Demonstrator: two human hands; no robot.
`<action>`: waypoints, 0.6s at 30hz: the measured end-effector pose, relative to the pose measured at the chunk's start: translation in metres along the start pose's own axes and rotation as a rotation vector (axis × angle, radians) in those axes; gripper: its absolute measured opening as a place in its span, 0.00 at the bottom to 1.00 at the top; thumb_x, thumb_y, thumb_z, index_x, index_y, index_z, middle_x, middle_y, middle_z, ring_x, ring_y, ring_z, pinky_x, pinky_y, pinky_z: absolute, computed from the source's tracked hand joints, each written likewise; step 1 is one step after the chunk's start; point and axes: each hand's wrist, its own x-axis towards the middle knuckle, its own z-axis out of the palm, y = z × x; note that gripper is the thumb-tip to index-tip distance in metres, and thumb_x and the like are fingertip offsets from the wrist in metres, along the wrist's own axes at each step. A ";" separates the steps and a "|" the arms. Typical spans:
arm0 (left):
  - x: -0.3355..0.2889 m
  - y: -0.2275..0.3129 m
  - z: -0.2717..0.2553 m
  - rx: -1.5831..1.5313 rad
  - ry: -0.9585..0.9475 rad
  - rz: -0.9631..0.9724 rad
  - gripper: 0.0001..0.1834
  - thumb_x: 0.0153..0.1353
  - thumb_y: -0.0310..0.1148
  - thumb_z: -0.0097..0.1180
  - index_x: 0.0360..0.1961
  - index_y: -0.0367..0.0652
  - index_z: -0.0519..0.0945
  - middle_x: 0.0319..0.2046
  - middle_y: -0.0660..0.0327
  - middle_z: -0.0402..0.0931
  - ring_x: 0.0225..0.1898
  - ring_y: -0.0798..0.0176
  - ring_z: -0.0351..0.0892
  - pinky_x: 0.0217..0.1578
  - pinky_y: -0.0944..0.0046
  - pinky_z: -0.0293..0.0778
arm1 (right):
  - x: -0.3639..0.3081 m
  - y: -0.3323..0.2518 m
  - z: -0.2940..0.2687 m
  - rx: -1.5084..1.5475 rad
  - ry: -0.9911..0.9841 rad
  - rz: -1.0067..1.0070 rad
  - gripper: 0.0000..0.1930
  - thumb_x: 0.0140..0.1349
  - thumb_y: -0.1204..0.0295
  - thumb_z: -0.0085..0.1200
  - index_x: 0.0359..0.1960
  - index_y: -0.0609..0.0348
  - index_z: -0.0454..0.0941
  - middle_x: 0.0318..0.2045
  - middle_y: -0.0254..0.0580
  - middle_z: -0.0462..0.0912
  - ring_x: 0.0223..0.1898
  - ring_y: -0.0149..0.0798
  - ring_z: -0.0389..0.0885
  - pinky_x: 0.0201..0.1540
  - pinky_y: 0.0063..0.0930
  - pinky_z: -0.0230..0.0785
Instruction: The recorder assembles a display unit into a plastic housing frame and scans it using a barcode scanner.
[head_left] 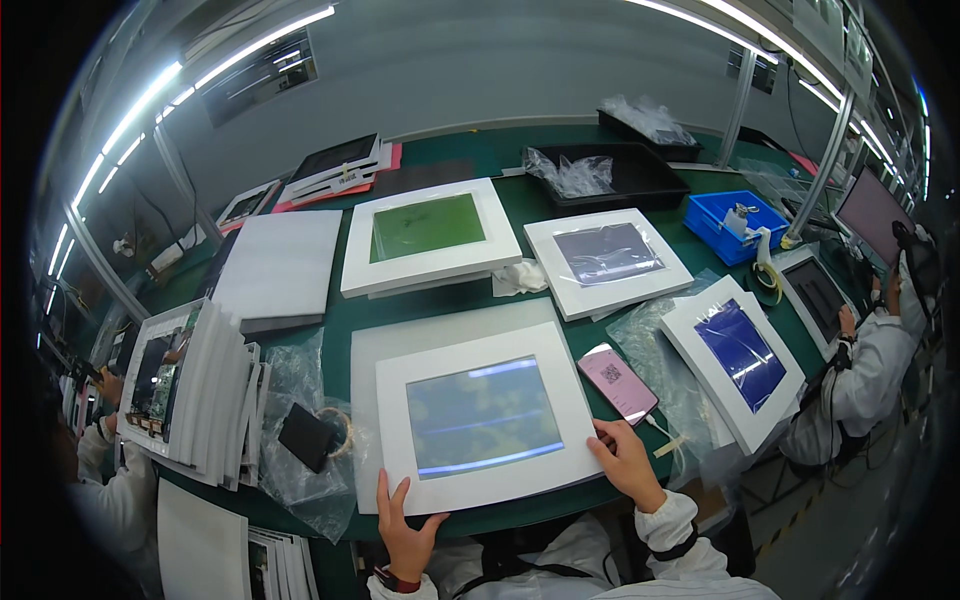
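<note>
A white picture-frame-like panel (393,390) with a glossy, light-reflecting window lies in front of me on a white foam sheet (365,362). At its lower left corner, my left hand (405,532) grips the edge, index and middle fingers extended on the border and thumb just below. My right hand (628,462) pinches the right edge near the lower corner, fingertips on top of the border. Close to the right hand lies a smartphone (622,385) with a pink screen and a white cable. A black flat piece (307,437) rests on clear plastic film (295,375) to the left.
More white-framed panels surround me: one with a green window (362,245), one grey (545,255), one blue (690,350). Several stand stacked (205,400) at left. Farther back are a black tray (640,165) and a blue bin (705,225). A co-worker's sleeve (850,390) shows at right.
</note>
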 end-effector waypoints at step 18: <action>0.002 -0.003 -0.003 -0.040 0.027 -0.031 0.40 0.33 0.26 0.74 0.52 0.42 0.68 0.62 0.43 0.58 0.60 0.40 0.63 0.57 0.52 0.65 | 0.001 0.012 -0.007 0.288 -0.188 0.126 0.28 0.50 0.80 0.60 0.55 0.68 0.68 0.38 0.39 0.75 0.36 0.26 0.71 0.39 0.18 0.66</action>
